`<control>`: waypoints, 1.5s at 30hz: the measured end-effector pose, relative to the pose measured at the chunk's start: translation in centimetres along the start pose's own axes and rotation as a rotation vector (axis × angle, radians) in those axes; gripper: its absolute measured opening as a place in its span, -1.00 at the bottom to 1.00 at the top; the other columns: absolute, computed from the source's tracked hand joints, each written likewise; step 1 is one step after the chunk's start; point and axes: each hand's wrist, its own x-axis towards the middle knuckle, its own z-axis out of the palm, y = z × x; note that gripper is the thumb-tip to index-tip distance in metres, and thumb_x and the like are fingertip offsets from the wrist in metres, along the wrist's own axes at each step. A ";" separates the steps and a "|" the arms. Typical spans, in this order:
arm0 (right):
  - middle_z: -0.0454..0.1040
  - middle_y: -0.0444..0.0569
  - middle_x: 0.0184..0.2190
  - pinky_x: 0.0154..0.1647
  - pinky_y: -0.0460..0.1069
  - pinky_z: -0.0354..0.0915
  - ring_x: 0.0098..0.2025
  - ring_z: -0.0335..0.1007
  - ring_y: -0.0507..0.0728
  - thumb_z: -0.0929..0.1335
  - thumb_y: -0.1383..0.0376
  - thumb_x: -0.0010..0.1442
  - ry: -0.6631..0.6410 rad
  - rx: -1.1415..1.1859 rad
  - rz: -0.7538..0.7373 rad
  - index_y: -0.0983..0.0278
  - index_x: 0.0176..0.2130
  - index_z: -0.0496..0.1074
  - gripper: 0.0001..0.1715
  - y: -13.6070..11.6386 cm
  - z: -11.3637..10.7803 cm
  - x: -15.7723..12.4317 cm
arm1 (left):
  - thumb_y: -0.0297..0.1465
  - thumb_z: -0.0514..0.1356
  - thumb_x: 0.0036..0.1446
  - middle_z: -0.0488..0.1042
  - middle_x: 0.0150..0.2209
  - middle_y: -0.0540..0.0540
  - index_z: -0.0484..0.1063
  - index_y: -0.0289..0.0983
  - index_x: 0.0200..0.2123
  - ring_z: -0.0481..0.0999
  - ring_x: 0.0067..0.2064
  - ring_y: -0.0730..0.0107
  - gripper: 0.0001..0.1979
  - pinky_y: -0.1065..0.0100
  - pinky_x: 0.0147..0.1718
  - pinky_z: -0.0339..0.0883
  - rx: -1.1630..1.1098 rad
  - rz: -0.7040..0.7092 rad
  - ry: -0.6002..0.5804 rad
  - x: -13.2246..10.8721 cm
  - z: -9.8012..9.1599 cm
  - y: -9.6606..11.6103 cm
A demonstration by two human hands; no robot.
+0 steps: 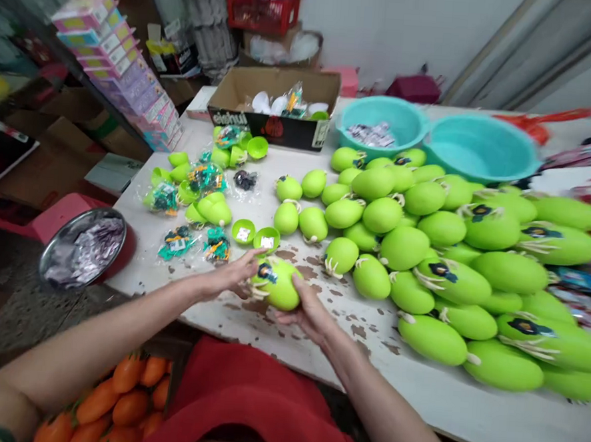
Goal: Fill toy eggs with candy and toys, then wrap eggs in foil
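While the grip of both the left hand [235, 275] and the right hand [311, 308] is clamped on one green egg [282, 285] just below the frame's centre, two open half-shells [244, 224] with white slips [243, 234] lie near it on the counter [445, 397]. Similar eggs [404, 248] crowd the right side, and bagged parts [205, 177] lie left of centre.

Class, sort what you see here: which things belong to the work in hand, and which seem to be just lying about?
Seemingly part of the work:
- green egg, held between left hand and right hand
- closed green eggs
- open half-shells
- bagged parts

Probably just lying about:
- stacked boxes
- red crate
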 end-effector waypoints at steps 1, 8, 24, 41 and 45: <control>0.56 0.01 -0.33 -0.62 -0.10 0.45 -0.57 0.50 0.05 0.37 -0.19 0.11 -0.002 0.014 0.005 0.22 0.12 0.20 -0.20 0.2 0.1 0.0 | 0.08 0.33 -0.10 0.40 0.12 -0.20 0.13 -0.04 0.29 0.51 -0.06 0.14 -0.08 0.30 -0.26 0.47 0.018 0.109 0.023 -0.1 0.5 -0.2; 0.46 -0.09 -0.18 -0.64 -0.08 0.40 -0.53 0.45 0.05 0.59 0.22 -0.22 0.087 -0.134 -0.297 0.09 0.18 -0.06 0.16 1.5 0.0 -1.4 | -0.10 0.36 -0.07 0.44 -0.22 -0.05 0.18 -0.14 0.19 0.42 -0.48 0.47 -0.22 0.50 -0.62 0.29 0.099 0.147 0.236 0.3 4.9 -1.6; 0.41 0.10 0.04 0.01 0.24 0.33 0.01 0.38 0.37 0.55 -0.11 -0.25 0.572 -0.927 -0.736 0.21 0.15 0.25 0.07 -10.2 -4.2 5.0 | 0.08 0.21 0.03 0.24 0.23 -0.29 0.14 -0.16 0.25 0.51 -0.04 0.10 -0.20 0.17 -0.12 0.42 -0.006 0.273 0.659 1.8 3.4 -5.3; 0.23 0.39 0.15 0.17 0.38 0.06 0.23 0.05 0.50 0.24 -0.18 0.15 0.938 -1.401 -0.962 0.38 0.01 0.44 -0.23 -10.3 -5.0 13.4 | -0.22 0.28 0.01 0.09 0.34 -0.33 0.04 -0.24 0.35 0.01 0.37 -0.11 -0.14 -0.01 0.25 -0.03 0.768 -0.075 0.976 4.9 -9.2 -12.5; 0.31 0.31 0.09 0.15 0.39 0.13 0.18 0.17 0.47 0.26 -0.19 0.18 0.791 -1.268 -0.954 0.29 -0.01 0.44 -0.30 -3.1 -0.8 10.9 | -0.22 0.33 -0.03 0.26 0.22 -0.39 0.08 -0.27 0.33 0.16 0.27 -0.18 -0.12 -0.14 0.24 -0.12 0.994 -0.096 0.918 7.8 -12.6 -11.1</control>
